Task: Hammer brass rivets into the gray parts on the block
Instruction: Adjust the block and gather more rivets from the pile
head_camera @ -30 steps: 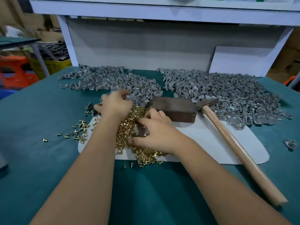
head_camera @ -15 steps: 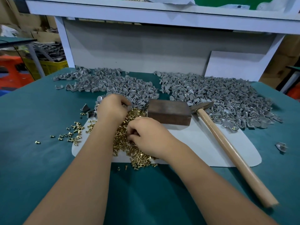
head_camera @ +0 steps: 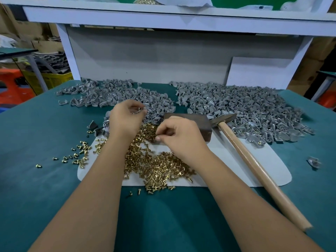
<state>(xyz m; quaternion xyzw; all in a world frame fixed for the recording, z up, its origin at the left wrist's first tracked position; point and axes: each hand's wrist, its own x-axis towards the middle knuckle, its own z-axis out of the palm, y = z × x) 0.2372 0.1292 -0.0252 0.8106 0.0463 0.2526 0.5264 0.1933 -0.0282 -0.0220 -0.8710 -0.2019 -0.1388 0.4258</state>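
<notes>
A heap of brass rivets [head_camera: 154, 166] lies on a white sheet [head_camera: 251, 160] in front of me. The dark block [head_camera: 198, 124] stands at the sheet's far edge, partly hidden by my right hand [head_camera: 180, 137], whose fingertips pinch something small over the rivets; what it is I cannot make out. My left hand [head_camera: 125, 117] is raised at the near edge of the left pile of gray parts [head_camera: 118, 95], its curled fingers holding a small gray part. A hammer [head_camera: 254, 166] with a wooden handle lies to the right, its head against the block.
A larger pile of gray parts [head_camera: 241, 108] covers the back right of the green table [head_camera: 32, 179]. Loose rivets [head_camera: 78, 155] are scattered left of the sheet. One stray gray part [head_camera: 313, 161] lies far right. A white shelf frame [head_camera: 163, 24] stands behind.
My right hand has lifted off the rivet heap toward the block with its fingertips pinched. My left hand has risen from the rivets to the edge of the gray pile.
</notes>
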